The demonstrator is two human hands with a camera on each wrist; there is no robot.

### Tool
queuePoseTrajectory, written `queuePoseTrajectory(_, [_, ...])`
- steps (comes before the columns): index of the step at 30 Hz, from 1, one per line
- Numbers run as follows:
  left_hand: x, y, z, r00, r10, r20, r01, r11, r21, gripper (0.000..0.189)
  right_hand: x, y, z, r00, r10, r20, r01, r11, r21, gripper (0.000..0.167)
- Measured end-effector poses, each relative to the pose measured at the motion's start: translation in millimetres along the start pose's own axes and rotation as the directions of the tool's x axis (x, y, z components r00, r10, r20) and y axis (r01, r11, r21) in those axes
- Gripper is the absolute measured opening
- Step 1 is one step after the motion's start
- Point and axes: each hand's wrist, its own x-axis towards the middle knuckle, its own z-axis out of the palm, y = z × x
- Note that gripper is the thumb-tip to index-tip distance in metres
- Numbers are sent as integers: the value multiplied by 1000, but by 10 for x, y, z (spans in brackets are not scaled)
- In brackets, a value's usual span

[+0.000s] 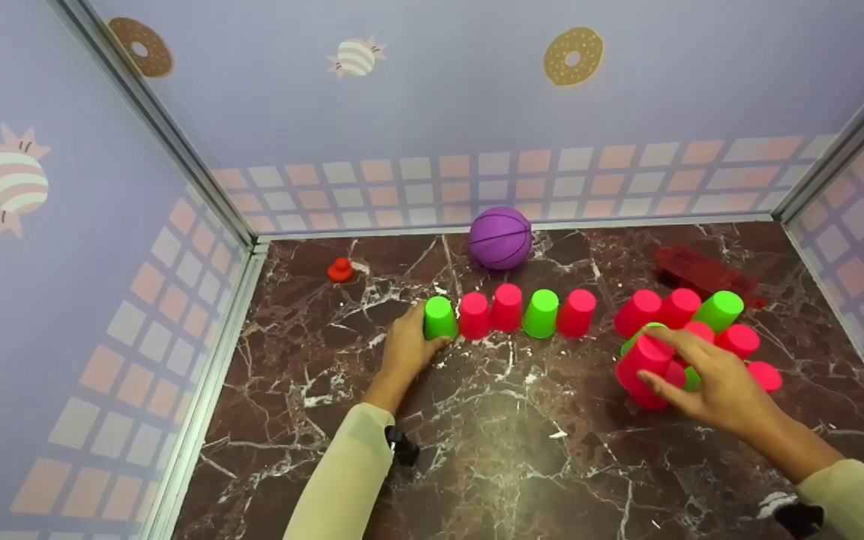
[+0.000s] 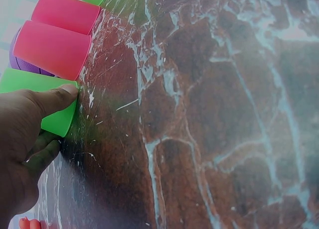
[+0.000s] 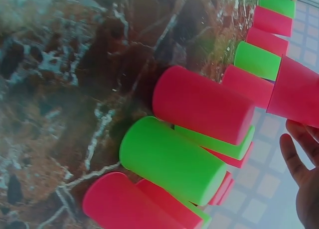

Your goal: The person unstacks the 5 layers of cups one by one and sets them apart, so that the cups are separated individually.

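Note:
At the left end of a row of upturned cups, my left hand (image 1: 404,346) grips a green cup (image 1: 440,319) that stands on the marbled surface. In the left wrist view the thumb lies across this cup's side, with fingers behind it. Two pink cups come beside it, then a second green cup (image 1: 541,313) and another pink cup (image 1: 577,313). On the right, my right hand (image 1: 724,384) holds a pink cup (image 3: 299,92) between thumb and fingers, raised over a cluster of pink and green cups. That cup and hand hide part of the cluster in the head view.
Behind the row a purple ball (image 1: 500,238) rests near the back wall. A small red duck-like toy (image 1: 340,270) sits at the back left. Beyond the cluster lies a see-through red box (image 1: 706,274). Patterned walls (image 1: 432,135) enclose the dark marbled surface (image 1: 507,450).

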Motion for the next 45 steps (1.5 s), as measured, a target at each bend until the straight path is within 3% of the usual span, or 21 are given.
queuePoseTrajectory(10, [17,-39,18,1000,7,14,-7,1000,-7,79,-258,-102,5,1000,-18,16,18,1000,13,84])
queuePoseTrajectory(23, [16,-76,32,1000,10,17,-10,1000,-21,81,-672,-14,53,999,12,46,-11,1000,-28,91])
queuePoseTrajectory(31, [9,-83,42,1000,18,4,-18,1000,-25,80,-827,16,62,997,47,58,-45,998,-36,66])
queuePoseTrajectory(34, [6,-88,41,1000,16,6,-15,999,-33,80,-875,35,77,997,42,58,-40,998,-44,63])
queuePoseTrajectory(41, [2,-69,18,1000,5,16,-5,999,-41,77,-979,65,146,989,88,119,-74,991,-114,80])
queuePoseTrajectory(45, [-2,-54,3,1000,3,17,-2,999,-43,76,-984,71,156,986,99,136,-81,988,-131,80])
